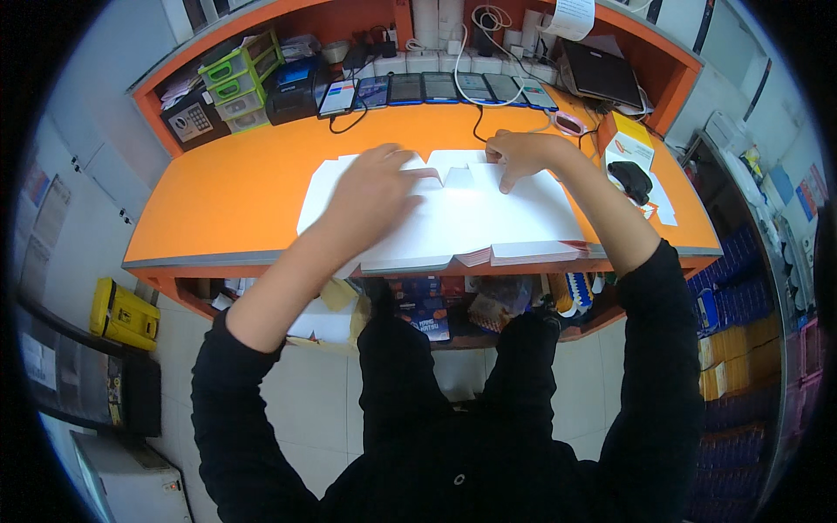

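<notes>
A stack of white paper sheets was spread on the orange counter, overhanging its front edge. The left hand was laid flat and open on the sheets; the right hand was pressed on their far edge with bent fingers, nothing gripped. The sheets were judged light, thin and slippery, best taken at the edges.

Bare desktop left; box, phones crowd right, back.

Both hands flat, palms down
</notes>
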`<state>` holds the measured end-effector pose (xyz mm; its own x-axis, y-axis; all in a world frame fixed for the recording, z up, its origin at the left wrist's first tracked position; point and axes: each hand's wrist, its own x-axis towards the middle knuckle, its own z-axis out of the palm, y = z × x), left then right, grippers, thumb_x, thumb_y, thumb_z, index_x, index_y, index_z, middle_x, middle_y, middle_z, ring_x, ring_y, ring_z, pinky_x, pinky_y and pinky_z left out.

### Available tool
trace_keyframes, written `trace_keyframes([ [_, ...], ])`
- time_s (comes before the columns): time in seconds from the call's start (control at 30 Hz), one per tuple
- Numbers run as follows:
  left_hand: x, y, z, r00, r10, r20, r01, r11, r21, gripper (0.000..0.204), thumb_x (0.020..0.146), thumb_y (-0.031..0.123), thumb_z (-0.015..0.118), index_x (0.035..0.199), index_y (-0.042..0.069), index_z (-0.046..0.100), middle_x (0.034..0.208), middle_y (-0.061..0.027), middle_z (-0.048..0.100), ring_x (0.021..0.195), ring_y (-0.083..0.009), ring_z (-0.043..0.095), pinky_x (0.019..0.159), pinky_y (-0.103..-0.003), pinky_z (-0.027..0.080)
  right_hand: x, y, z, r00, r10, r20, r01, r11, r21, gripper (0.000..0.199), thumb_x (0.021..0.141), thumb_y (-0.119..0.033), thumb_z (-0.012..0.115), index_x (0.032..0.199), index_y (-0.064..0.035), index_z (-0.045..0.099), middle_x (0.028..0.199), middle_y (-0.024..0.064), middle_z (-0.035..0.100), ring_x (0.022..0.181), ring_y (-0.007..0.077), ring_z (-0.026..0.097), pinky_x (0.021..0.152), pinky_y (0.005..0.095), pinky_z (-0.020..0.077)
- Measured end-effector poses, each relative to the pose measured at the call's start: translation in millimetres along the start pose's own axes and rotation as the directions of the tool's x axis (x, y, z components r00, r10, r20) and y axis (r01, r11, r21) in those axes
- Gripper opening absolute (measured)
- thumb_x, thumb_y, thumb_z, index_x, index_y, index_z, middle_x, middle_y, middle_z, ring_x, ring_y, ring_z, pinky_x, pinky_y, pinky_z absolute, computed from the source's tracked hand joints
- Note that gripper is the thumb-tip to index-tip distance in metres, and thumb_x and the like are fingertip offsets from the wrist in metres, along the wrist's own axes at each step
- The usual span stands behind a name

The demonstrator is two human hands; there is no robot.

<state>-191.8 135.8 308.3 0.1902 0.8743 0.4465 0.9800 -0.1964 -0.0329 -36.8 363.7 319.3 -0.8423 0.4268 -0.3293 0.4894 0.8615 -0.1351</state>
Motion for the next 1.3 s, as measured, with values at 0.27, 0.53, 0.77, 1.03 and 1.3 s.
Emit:
trace_keyframes([
  [0.27, 14.0, 55.6, 47.8, 0.987, -0.071, 0.142, 0.074, 0.997, -0.019, 0.073, 0.085, 0.054, 0.049, 0.129, -0.004, 0.042, 0.132, -0.0204, 0.045, 0.123, -0.0313, 0.042, 0.102, -0.041, 0.032, -21.1, -14.1, 3.3, 0.980, -0.071, -0.187, 0.063, 0.997, -0.053, 0.053, 0.056, -0.019, 0.077, 0.102, -0.0014, 0.057, 0.099, 0.0154, 0.060, 0.093, 0.0305, 0.058, 0.079, 0.0365, 0.0465],
  [0.53, 12.9, 50.6, 49.4, 0.945, -0.174, 0.277, 0.195, 0.980, -0.049, 0.082, 0.083, 0.060, 0.048, 0.133, -0.005, 0.037, 0.138, -0.0202, 0.038, 0.128, -0.0300, 0.038, 0.105, -0.040, 0.030, -88.1, -41.2, 67.1, 0.806, -0.250, -0.537, 0.055, 0.934, -0.352, 0.026, 0.079, -0.005, 0.053, 0.102, 0.0035, 0.062, 0.098, 0.0148, 0.061, 0.096, 0.0285, 0.058, 0.077, 0.0351, 0.0508],
  [0.77, 32.9, 75.8, 44.1, 0.987, -0.004, 0.159, 0.050, 0.957, -0.285, 0.054, 0.090, 0.035, 0.046, 0.127, -0.005, 0.044, 0.133, -0.0224, 0.043, 0.120, -0.0330, 0.046, 0.102, -0.038, 0.035, -104.3, -14.1, 60.8, 0.865, -0.232, -0.445, 0.220, 0.972, -0.080, 0.033, 0.075, 0.002, 0.051, 0.106, -0.0011, 0.062, 0.106, 0.0140, 0.061, 0.101, 0.0290, 0.057, 0.081, 0.0379, 0.0493],
  [1.03, 27.1, 99.1, 48.1, 0.976, -0.114, 0.188, 0.151, 0.969, -0.194, 0.042, 0.092, 0.029, 0.043, 0.119, -0.001, 0.055, 0.130, -0.0166, 0.049, 0.115, -0.0301, 0.052, 0.096, -0.038, 0.042, -74.3, 38.6, 42.8, 0.781, -0.126, -0.612, 0.117, 0.992, -0.055, 0.031, 0.072, 0.008, 0.050, 0.098, -0.0013, 0.065, 0.098, 0.0148, 0.063, 0.092, 0.0304, 0.060, 0.084, 0.0372, 0.0461],
  [1.3, 29.6, 103.9, 42.1, 0.967, -0.162, 0.196, 0.208, 0.947, -0.244, 0.062, 0.085, 0.050, 0.051, 0.121, 0.000, 0.052, 0.132, -0.0184, 0.046, 0.119, -0.0290, 0.048, 0.096, -0.038, 0.041, -141.9, 23.2, 81.9, 0.833, -0.009, -0.553, 0.087, 0.990, 0.115, 0.037, 0.075, 0.004, 0.048, 0.108, -0.0030, 0.063, 0.109, 0.0172, 0.062, 0.104, 0.0300, 0.059, 0.090, 0.0344, 0.0444],
])
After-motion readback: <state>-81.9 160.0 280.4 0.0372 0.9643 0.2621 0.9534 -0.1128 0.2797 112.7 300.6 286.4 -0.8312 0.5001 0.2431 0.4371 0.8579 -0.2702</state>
